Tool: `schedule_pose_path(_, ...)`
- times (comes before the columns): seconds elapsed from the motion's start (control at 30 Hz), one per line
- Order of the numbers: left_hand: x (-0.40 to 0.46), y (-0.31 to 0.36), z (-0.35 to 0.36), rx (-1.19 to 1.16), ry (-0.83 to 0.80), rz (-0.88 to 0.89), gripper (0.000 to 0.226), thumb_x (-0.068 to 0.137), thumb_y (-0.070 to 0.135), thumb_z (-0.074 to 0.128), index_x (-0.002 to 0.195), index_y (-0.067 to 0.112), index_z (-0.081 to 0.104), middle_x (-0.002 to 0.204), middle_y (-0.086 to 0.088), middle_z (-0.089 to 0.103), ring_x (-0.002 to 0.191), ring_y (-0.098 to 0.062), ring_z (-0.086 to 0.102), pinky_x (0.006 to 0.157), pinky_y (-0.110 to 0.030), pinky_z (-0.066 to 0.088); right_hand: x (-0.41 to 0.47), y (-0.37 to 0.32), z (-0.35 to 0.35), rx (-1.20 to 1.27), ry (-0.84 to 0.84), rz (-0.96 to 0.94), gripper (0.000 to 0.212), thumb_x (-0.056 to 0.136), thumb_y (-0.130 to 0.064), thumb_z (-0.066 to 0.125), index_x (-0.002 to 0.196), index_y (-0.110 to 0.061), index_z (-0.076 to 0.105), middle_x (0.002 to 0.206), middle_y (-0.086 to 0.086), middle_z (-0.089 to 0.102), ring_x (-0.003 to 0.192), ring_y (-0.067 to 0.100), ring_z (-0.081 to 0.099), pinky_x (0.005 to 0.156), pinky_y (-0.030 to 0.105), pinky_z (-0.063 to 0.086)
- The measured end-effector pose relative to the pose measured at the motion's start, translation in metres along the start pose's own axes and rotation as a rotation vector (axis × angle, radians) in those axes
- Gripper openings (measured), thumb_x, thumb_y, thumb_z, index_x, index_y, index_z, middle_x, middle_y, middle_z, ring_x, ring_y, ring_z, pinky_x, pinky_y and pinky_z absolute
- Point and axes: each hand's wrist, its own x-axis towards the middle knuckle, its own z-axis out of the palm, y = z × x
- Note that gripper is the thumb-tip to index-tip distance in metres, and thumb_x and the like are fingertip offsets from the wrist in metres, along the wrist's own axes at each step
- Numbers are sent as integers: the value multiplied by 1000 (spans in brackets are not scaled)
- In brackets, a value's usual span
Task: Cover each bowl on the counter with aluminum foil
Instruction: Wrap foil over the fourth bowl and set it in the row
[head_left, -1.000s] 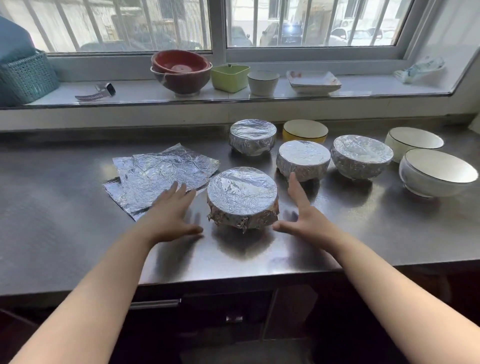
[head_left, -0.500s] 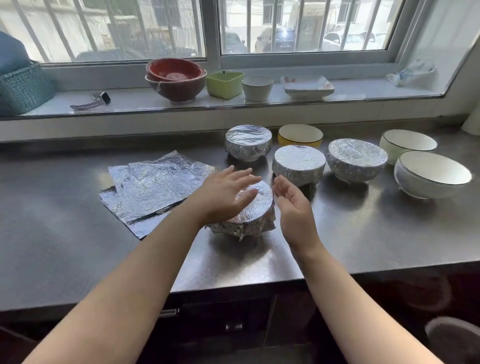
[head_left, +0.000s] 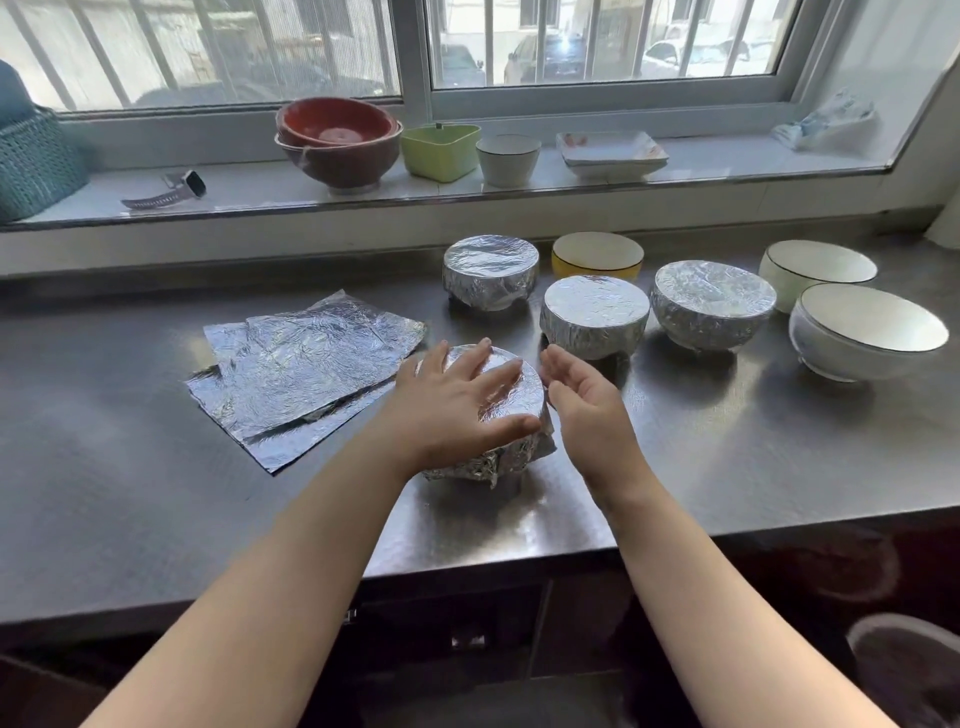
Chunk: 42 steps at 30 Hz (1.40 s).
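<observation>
A foil-wrapped bowl (head_left: 511, 410) sits near the front of the steel counter (head_left: 727, 441). My left hand (head_left: 457, 400) lies flat on its foil top with fingers spread. My right hand (head_left: 584, 397) stands on edge against the bowl's right side, palm toward it, fingers straight. Three more foil-covered bowls (head_left: 491, 270) (head_left: 595, 314) (head_left: 711, 304) stand behind. A yellow bowl (head_left: 597, 254) and two white bowls (head_left: 818, 270) (head_left: 867, 330) are uncovered. Loose foil sheets (head_left: 301, 369) lie to the left.
The windowsill behind carries stacked red bowls (head_left: 337, 137), a green container (head_left: 440, 150), a white cup (head_left: 508, 158), a square plate (head_left: 613, 153), a watch (head_left: 166, 192) and a teal basket (head_left: 31, 166). The counter's front edge runs just under my forearms.
Both hands came off the counter beside the front bowl: the left went onto its foil top, the right closed in against its right side. Over the last half second they barely moved.
</observation>
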Motion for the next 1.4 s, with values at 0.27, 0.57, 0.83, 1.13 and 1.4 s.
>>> schedule_pose_path(0.27, -3, 5, 0, -26, 25, -28, 103, 54, 93, -2, 149, 54, 5, 164, 9, 1, 150, -29, 1, 117, -52, 11, 1, 3, 5, -323, 27, -91, 40, 102, -14, 41, 141, -11, 50, 142, 0, 54, 132, 10, 47, 114, 29, 34)
schedule_pose_path(0.57, -3, 4, 4, -32, 57, -35, 106, 53, 97, -3, 149, 53, 6, 164, 11, 3, 150, -27, 3, 117, -52, 12, 14, 5, -6, -231, -30, -39, 33, 99, -5, 47, 129, -7, 61, 124, 2, 65, 113, 12, 61, 104, 31, 46)
schedule_pose_path(0.83, -2, 3, 5, -18, 56, -35, 105, 55, 96, -4, 150, 52, 6, 164, 12, 3, 150, -26, 2, 117, -53, 13, -12, 17, 7, -161, 122, -177, 42, 96, -3, 54, 136, -15, 55, 134, 1, 58, 120, 8, 56, 102, 24, 47)
schedule_pose_path(1.13, -1, 2, 7, -10, 51, -25, 105, 54, 97, -7, 149, 54, 3, 164, 13, 2, 150, -26, 2, 117, -51, 12, 2, 22, -2, -180, -4, -148, 40, 96, -5, 51, 135, -12, 55, 131, -2, 60, 117, 1, 54, 97, 8, 39)
schedule_pose_path(1.4, -1, 2, 6, -12, 59, -22, 110, 50, 99, -11, 149, 53, 5, 163, 13, 3, 150, -27, 4, 117, -51, 14, -6, 36, 7, -166, 41, -173, 40, 103, -17, 46, 142, -12, 48, 143, -3, 51, 130, -3, 42, 109, 12, 31)
